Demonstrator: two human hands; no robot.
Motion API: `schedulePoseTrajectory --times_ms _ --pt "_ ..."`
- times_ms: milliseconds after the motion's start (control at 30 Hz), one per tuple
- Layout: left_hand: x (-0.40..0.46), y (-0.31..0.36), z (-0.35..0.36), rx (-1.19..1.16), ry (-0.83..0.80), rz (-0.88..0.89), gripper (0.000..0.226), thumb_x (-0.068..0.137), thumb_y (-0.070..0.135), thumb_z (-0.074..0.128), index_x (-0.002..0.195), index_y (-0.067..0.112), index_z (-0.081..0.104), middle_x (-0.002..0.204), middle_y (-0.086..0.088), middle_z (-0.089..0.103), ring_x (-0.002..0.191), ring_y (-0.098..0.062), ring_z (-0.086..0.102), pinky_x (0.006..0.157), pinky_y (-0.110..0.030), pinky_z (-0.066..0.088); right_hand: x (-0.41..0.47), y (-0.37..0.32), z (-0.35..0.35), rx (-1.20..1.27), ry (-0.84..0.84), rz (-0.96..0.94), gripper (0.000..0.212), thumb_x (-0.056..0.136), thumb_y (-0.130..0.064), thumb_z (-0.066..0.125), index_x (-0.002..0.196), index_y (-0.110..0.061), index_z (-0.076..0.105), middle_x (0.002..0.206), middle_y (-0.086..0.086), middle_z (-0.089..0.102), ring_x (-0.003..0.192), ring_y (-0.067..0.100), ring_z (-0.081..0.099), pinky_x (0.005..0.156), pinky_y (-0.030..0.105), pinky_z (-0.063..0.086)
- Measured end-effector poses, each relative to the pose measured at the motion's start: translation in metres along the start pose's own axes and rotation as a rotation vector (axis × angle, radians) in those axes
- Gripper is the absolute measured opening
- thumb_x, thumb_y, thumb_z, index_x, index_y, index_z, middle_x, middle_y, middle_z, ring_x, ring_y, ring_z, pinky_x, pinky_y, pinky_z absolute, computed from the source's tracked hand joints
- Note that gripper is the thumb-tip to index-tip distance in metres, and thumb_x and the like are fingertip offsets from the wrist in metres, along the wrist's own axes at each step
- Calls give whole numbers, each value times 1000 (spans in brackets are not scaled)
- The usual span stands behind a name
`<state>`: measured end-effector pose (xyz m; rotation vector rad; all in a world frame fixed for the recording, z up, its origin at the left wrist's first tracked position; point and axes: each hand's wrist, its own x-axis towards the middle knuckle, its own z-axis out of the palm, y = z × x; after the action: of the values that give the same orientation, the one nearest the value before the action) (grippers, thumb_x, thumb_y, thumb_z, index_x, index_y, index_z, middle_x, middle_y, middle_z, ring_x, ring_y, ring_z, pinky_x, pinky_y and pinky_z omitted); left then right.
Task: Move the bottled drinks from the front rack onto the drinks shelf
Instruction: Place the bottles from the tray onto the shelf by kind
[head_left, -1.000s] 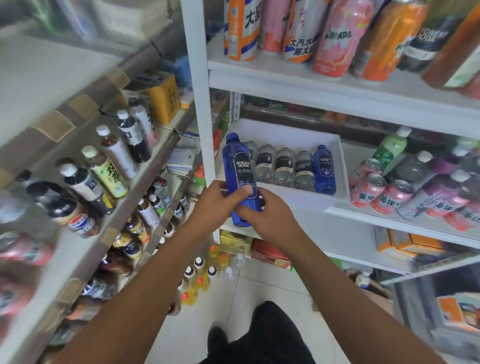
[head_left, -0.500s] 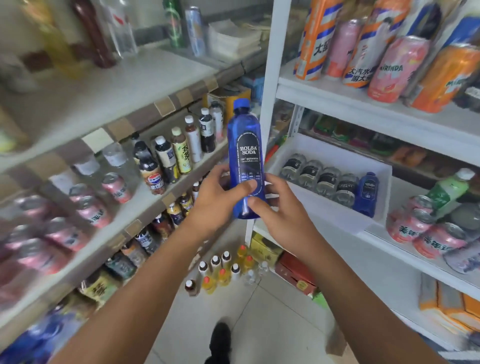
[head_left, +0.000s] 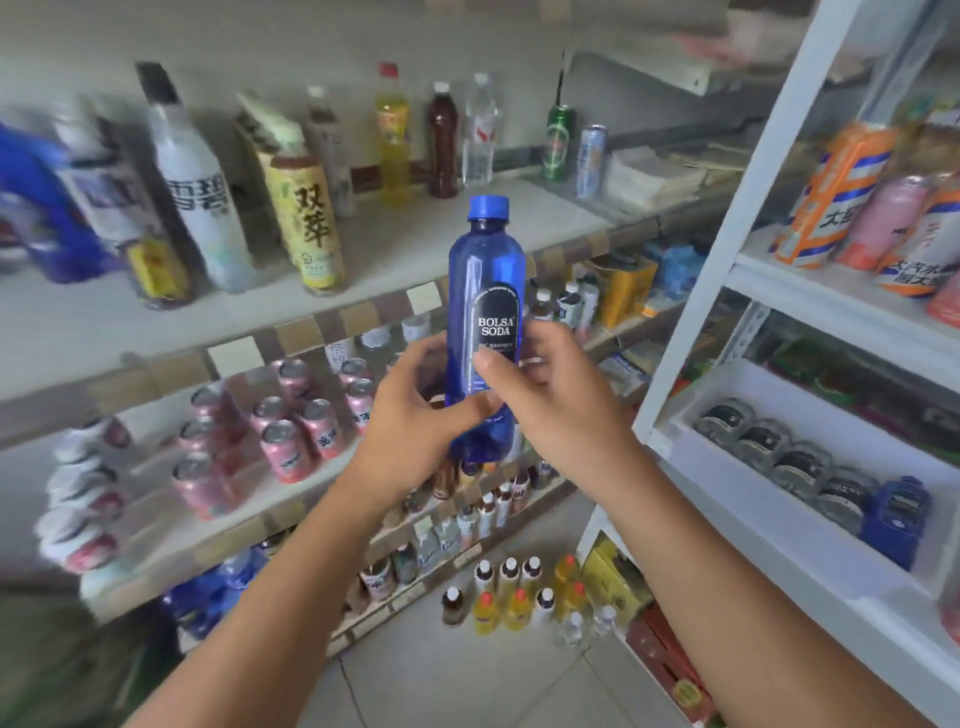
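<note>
I have both arms stretched forward and up, and the blue soda bottle (head_left: 485, 332) stands upright in the air between my hands, in front of the drinks shelf (head_left: 405, 249) on the left. My left hand (head_left: 415, 415) wraps its lower half from the left, thumb across the front, fingers curled round it. My right hand (head_left: 556, 400) pinches the label with thumb and fingers from the right. On the white front rack (head_left: 691, 291) to the right, a white tray (head_left: 810, 525) holds a row of clear bottles (head_left: 795, 462) lying down with one blue bottle (head_left: 896, 519) at the near end.
</note>
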<state>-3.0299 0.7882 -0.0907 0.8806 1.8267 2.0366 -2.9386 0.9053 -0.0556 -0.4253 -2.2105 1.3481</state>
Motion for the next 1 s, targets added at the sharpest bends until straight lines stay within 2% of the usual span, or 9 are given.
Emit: schedulePoseTrajectory --times_ms 167,300,400,433,533,733,833,900,1000 --pt "-11 13 -70 14 47 20 60 72 -3 79 125 13 54 111 -4 73 101 -23 70 87 -40 57 16 -48 67 -142 -8 -36 48 75 -53 71 108 -27 48 99 -15 62 89 4 62 73 28 49" --pt "-12 26 -133 66 74 26 63 73 7 80 128 21 52 116 2 70 106 -17 68 91 -36 55 31 -79 125 -128 -20 -62 52 71 -54 72 110 -27 51 99 -15 63 90 4 62 79 33 53" --pt "-15 31 -176 167 57 23 73 68 12 89 125 34 48 109 17 67 95 -4 67 79 -24 55 42 -98 168 -106 -7 -91 55 67 -58 70 110 -28 52 101 -14 65 93 7 64 83 37 53" --pt "-16 30 -189 192 72 20 77 63 19 92 125 35 48 107 18 67 92 -3 67 76 -27 56 44 -103 181 -97 -12 -101 52 69 -55 72 110 -28 52 100 -15 66 93 7 64 83 36 53" --pt "-17 29 -226 247 150 28 78 56 35 85 127 29 51 106 11 70 96 -9 68 80 -28 56 49 -114 218 -89 -28 -131 49 73 -52 74 111 -29 52 103 -14 66 94 7 64 81 32 52" --pt "-18 27 -293 303 231 50 74 60 15 84 126 24 54 107 5 71 97 -15 68 82 -26 54 49 -134 277 -110 -129 -184 56 72 -50 77 113 -32 44 107 -14 62 94 6 61 72 19 46" --pt "-19 26 -320 301 249 42 76 57 12 82 127 23 55 107 3 72 95 -17 69 79 -24 54 49 -139 305 -135 -193 -170 56 73 -50 77 111 -29 42 105 -10 63 94 10 62 71 25 47" --pt "-20 24 -336 306 274 33 77 56 10 83 127 23 55 107 1 71 96 -19 69 78 -25 55 52 -143 321 -165 -223 -158 54 74 -51 76 108 -26 41 101 -11 61 91 11 60 64 21 44" --pt "-19 24 -356 318 315 39 79 55 7 85 127 17 55 106 -2 72 94 -17 69 74 -24 55 59 -146 346 -209 -309 -136 58 69 -54 75 107 -24 43 106 -6 64 97 18 63 77 33 52"
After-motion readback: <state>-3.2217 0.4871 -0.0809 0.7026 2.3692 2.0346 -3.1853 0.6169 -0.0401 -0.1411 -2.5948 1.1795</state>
